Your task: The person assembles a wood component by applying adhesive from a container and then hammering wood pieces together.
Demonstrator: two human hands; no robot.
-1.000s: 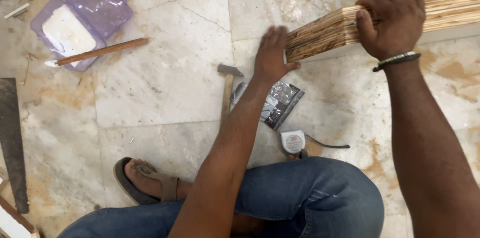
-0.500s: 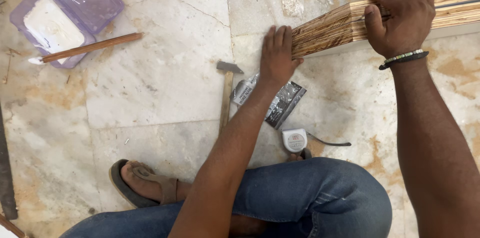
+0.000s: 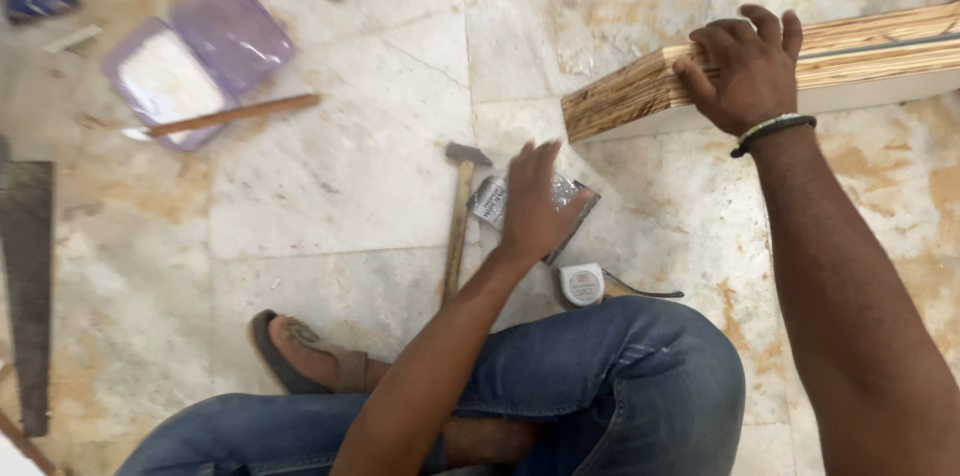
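- The right hand is gripping the stack of wooden boards, fingers curled over its top edge near the cut end, a beaded band sitting on the wrist.
- The left hand is hovering with fingers spread loosely, pinching nothing, over a small clear packet lying on the floor.
- The stack of wooden boards is lying flat on the marble floor, running off toward the right edge of the view, its striped end facing the left hand.
- A hammer is lying just left of the packet, head pointing away from the person.
- A tape measure is resting near the bent knee in blue jeans.
- A sandalled foot is resting on the floor below the hammer.
- A purple plastic box is lying open at the upper left, a wooden stick crossing it.
- A saw blade is lying along the left edge.
- The floor is pale, veined stone tile, stained and dusty.
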